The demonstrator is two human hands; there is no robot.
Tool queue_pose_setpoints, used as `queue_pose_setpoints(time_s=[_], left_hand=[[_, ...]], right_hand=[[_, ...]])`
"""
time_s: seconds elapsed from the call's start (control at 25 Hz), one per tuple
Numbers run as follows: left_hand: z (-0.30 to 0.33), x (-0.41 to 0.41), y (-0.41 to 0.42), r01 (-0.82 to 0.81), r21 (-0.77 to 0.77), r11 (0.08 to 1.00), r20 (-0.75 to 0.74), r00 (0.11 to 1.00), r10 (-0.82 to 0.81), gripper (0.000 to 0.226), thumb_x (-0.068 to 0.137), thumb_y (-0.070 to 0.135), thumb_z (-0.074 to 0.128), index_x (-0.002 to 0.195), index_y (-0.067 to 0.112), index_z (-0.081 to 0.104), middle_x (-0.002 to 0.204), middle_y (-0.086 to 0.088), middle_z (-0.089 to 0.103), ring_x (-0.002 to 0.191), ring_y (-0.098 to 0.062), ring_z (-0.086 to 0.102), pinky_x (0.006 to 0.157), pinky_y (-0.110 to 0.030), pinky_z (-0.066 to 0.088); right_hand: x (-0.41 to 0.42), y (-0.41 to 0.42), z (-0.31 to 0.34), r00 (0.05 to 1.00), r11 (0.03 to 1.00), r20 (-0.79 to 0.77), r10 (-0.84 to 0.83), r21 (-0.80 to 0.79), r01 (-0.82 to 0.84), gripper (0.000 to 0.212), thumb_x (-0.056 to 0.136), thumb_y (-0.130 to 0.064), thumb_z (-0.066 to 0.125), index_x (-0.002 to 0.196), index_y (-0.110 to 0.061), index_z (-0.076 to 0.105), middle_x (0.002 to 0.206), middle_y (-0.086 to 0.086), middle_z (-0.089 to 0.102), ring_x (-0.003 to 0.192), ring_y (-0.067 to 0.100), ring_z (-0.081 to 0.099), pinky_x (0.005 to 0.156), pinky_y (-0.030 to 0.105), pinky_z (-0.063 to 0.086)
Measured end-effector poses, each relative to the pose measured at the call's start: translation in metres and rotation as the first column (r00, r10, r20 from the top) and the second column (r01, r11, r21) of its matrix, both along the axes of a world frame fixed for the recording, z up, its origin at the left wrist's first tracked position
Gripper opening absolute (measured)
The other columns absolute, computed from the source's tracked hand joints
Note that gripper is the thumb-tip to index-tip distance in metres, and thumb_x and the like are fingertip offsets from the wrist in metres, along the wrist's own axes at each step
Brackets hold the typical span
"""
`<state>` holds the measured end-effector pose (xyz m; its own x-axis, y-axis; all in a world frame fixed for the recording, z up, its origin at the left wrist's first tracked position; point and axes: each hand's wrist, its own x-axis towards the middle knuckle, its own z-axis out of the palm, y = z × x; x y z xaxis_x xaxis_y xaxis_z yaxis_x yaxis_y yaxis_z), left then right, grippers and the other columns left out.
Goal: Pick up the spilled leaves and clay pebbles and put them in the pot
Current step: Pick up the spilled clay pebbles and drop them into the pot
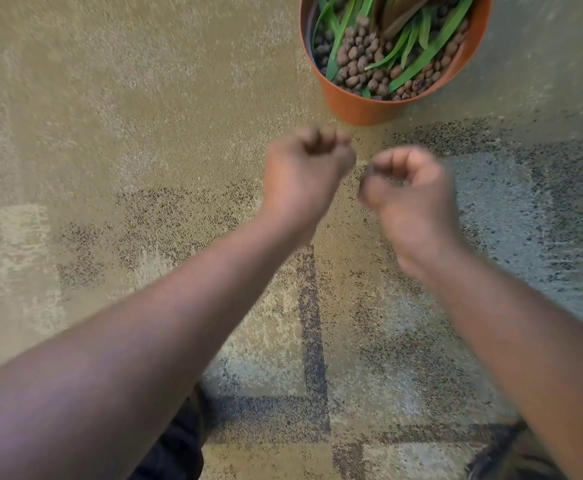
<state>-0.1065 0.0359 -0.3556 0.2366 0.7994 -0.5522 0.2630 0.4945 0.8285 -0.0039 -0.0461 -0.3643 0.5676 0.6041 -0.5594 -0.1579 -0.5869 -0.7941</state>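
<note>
An orange plastic pot (352, 105) stands on the carpet at the top right. Brown clay pebbles (356, 60) and long green leaves (432, 46) lie inside it. Just in front of the pot, above the carpet, my left hand (304, 171) has its fingers curled into the palm. Beside it my right hand (407, 188) is curled the same way, with a dark patch inside the fingers. Both hands are blurred, and I see nothing clearly held in either. No loose leaves or pebbles show on the carpet.
The floor is a beige and grey patterned carpet (144, 133) with dark speckled bands. My dark trouser legs (179, 441) show at the bottom edge, between and beside my forearms.
</note>
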Motion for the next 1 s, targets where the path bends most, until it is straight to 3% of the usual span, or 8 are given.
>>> queue_pose_setpoints(time_s=[0.24,0.36,0.48,0.6,0.68,0.76,0.88,1.0], left_hand=[[0.021,0.041,0.091,-0.067,0.146,0.987,-0.029,0.997,0.072,0.011,0.093,0.001,0.067,0.097,0.011,0.065,0.095,-0.007,0.071,0.088,-0.019,0.072,0.074,-0.032,0.064],[0.010,0.041,0.093,0.033,0.188,0.982,-0.111,0.994,-0.012,0.021,0.093,-0.004,0.062,0.106,0.011,0.067,0.098,-0.002,0.071,0.092,-0.014,0.069,0.078,-0.028,0.063],[0.000,0.034,0.083,0.090,0.322,0.943,-0.124,0.991,-0.052,0.029,0.091,-0.008,0.056,0.115,0.005,0.067,0.110,-0.004,0.072,0.105,-0.014,0.068,0.090,-0.031,0.060],[-0.011,0.018,0.052,0.184,0.578,0.795,-0.204,0.976,-0.077,0.023,0.087,-0.003,0.055,0.102,0.012,0.062,0.103,-0.001,0.068,0.095,-0.014,0.065,0.079,-0.023,0.056],[-0.032,-0.001,0.018,0.368,0.559,0.743,-0.381,0.910,-0.165,0.021,0.090,0.006,0.058,0.109,0.015,0.059,0.111,-0.001,0.062,0.100,-0.016,0.061,0.084,-0.028,0.056],[-0.062,-0.028,-0.026,0.684,0.214,0.697,-0.637,0.639,-0.431,0.052,0.095,0.023,0.061,0.144,0.017,0.045,0.149,-0.007,0.046,0.138,-0.027,0.045,0.114,-0.046,0.044],[-0.097,-0.072,-0.086,0.882,-0.245,0.402,-0.660,0.152,-0.736,0.106,0.092,0.051,0.060,0.158,0.033,-0.020,0.164,-0.002,-0.033,0.151,-0.035,-0.026,0.123,-0.060,-0.001],[-0.111,-0.095,-0.129,0.937,-0.186,0.296,-0.650,0.108,-0.753,0.107,0.089,0.063,0.051,0.152,0.038,-0.032,0.155,0.002,-0.050,0.142,-0.035,-0.042,0.114,-0.062,-0.012]], right_hand=[[0.035,0.094,0.032,0.939,0.950,-0.281,-0.199,0.181,0.256,0.013,0.094,0.000,0.069,0.106,-0.005,0.069,0.105,0.010,0.072,0.095,0.020,0.075,0.080,0.030,0.064],[0.037,0.093,0.026,0.966,0.973,-0.231,-0.112,0.171,0.154,0.029,0.096,0.008,0.061,0.123,-0.002,0.064,0.114,0.008,0.066,0.097,0.016,0.072,0.081,0.027,0.063],[0.033,0.070,0.018,0.988,0.969,-0.149,-0.047,0.234,0.082,0.027,0.095,0.011,0.058,0.111,-0.008,0.068,0.108,0.006,0.071,0.090,0.014,0.075,0.077,0.023,0.061],[0.024,0.035,-0.001,0.999,0.977,-0.053,0.001,0.215,0.011,0.026,0.093,0.006,0.060,0.096,-0.019,0.069,0.095,0.001,0.075,0.077,0.012,0.074,0.066,0.022,0.058],[0.017,0.006,-0.027,0.980,0.980,0.073,0.183,0.063,-0.187,0.027,0.094,-0.002,0.063,0.104,-0.026,0.070,0.104,-0.003,0.074,0.087,0.012,0.072,0.068,0.026,0.059],[0.007,-0.034,-0.058,0.773,0.794,0.220,0.595,-0.308,-0.523,0.049,0.095,-0.016,0.067,0.141,-0.027,0.056,0.146,0.002,0.055,0.130,0.023,0.057,0.102,0.045,0.055],[-0.018,-0.099,-0.089,0.276,0.336,0.195,0.941,-0.612,-0.715,0.098,0.092,-0.035,0.065,0.164,-0.024,0.000,0.169,0.000,-0.019,0.157,0.031,-0.012,0.122,0.054,0.002],[-0.041,-0.145,-0.102,0.141,0.286,0.275,0.951,-0.611,-0.738,0.092,0.097,-0.041,0.059,0.162,-0.020,-0.003,0.170,0.007,-0.017,0.156,0.035,-0.014,0.122,0.055,-0.002]])
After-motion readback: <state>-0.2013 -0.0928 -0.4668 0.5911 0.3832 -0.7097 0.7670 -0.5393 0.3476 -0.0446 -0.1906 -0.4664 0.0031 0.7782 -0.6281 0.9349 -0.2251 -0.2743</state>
